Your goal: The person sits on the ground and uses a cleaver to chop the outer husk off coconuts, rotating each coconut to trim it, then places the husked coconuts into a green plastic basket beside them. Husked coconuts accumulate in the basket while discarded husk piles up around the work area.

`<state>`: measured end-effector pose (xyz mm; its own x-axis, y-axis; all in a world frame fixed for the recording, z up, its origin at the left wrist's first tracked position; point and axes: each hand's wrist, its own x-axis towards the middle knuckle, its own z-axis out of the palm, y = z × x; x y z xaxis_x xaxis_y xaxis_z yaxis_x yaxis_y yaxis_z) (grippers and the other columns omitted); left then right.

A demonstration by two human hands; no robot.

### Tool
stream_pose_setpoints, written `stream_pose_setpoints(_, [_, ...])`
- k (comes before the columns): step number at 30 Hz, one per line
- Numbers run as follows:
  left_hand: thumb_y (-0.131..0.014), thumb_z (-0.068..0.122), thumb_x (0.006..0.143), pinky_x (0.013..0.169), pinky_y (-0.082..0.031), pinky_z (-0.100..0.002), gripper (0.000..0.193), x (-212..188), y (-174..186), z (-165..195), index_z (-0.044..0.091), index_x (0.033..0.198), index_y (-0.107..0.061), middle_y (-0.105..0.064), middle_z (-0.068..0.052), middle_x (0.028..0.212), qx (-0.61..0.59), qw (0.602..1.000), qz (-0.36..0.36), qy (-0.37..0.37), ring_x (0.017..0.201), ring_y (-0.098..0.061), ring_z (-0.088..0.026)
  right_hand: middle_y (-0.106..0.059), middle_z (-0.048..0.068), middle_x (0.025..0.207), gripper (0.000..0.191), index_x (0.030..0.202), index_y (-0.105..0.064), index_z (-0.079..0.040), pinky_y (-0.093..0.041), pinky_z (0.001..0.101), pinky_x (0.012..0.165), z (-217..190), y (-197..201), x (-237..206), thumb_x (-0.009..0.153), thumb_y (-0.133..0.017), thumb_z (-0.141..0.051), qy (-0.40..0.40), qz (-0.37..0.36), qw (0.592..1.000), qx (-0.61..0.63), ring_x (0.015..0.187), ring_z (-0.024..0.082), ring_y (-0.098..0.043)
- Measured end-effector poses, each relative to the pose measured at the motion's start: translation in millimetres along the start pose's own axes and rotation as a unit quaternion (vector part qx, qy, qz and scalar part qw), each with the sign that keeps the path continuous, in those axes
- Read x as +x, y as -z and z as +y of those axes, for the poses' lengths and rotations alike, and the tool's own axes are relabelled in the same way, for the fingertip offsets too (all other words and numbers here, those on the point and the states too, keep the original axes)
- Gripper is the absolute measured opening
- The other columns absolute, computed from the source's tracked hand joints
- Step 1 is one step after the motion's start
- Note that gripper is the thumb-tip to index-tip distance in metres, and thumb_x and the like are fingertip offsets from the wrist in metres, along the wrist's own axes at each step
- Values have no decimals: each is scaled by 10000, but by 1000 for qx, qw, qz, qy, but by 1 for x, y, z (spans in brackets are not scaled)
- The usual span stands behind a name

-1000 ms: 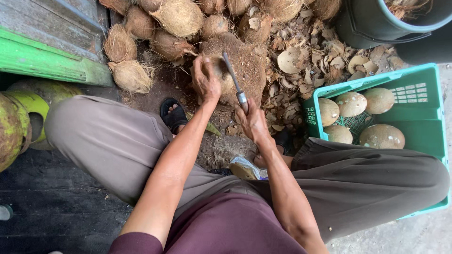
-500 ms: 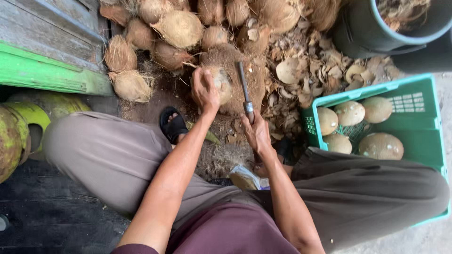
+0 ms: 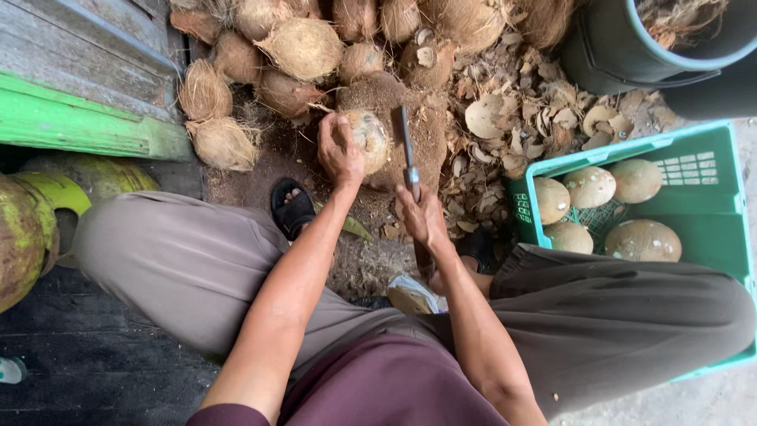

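Coconut [image 3: 369, 139] held against a stump [image 3: 430, 130] by left hand [image 3: 339, 151], fingers wrapped over it, knife [image 3: 407, 150] gripped upright in closed right hand [image 3: 422, 217], peeled coconuts kept in green crate [image 3: 714, 217] at right

The coconut [image 3: 369, 140] is round and pale tan, most of its husk stripped, with rough fibres clinging to the shell. It sits on a brown chopping block [image 3: 410, 126] strewn with husk dust, in the cupped left hand [image 3: 339, 151], whose fingers wrap its left side. The knife [image 3: 406, 150] has a narrow grey blade, held nearly upright just right of the coconut, tip pointing away from the person. Its handle is enclosed in the right hand [image 3: 422, 217].
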<state>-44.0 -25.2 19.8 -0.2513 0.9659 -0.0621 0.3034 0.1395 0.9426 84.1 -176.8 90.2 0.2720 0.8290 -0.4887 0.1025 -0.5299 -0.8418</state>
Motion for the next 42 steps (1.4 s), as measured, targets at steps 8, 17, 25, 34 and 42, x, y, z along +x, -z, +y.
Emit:
stream_pose_setpoints(8, [-502, 394, 1033, 1071, -479, -556, 388, 15, 9, 6, 244, 1378, -597, -495, -118, 1490, 232, 939, 23, -252, 1306, -562, -259, -523, -7, 573, 350, 926, -435, -143, -478, 317, 375, -20, 26, 18, 994, -562, -462, -28, -57, 995, 82, 411, 129, -503])
stream_pose_setpoints(17, [-787, 796, 515, 1070, -455, -582, 1137, 47, 24, 41, 150, 1421, -558, -450, -193, 1443, 159, 924, -319, -139, 1313, -530, -371, -512, -27, 683, 236, 1064, -474, -161, -469, 275, 416, -29, 30, 18, 1039, -537, -388, 10, 123, 990, 67, 503, 82, -499])
stream_pose_setpoints(25, [-475, 672, 956, 1121, -295, -661, 738, 32, 2, 31, 125, 1449, -527, -554, -154, 1471, 156, 973, -167, 43, 1370, -489, -375, -499, -19, 700, 257, 1042, -444, -103, -465, 277, 411, -64, 46, -3, 1085, -551, -332, 90, 104, 984, 114, 499, 92, -488])
stream_pose_setpoints(34, [-326, 645, 955, 861, -497, -458, 600, 51, -13, 32, 213, 1228, -639, -678, -83, 1138, 108, 960, -212, 148, 978, -643, -225, -554, -21, 630, 270, 955, -483, -138, -469, 271, 422, -62, 31, -19, 1026, -584, -378, 118, 109, 985, 62, 499, 81, -542])
stream_pose_setpoints(42, [-368, 598, 988, 641, -422, -422, 486, 47, -25, 30, 148, 1008, -550, -554, -66, 872, 162, 963, -164, 142, 741, -527, -211, -520, -14, 625, 397, 810, -529, -110, -452, 262, 427, -34, 7, -16, 1078, -628, -385, 74, 51, 996, -25, 505, 77, -492])
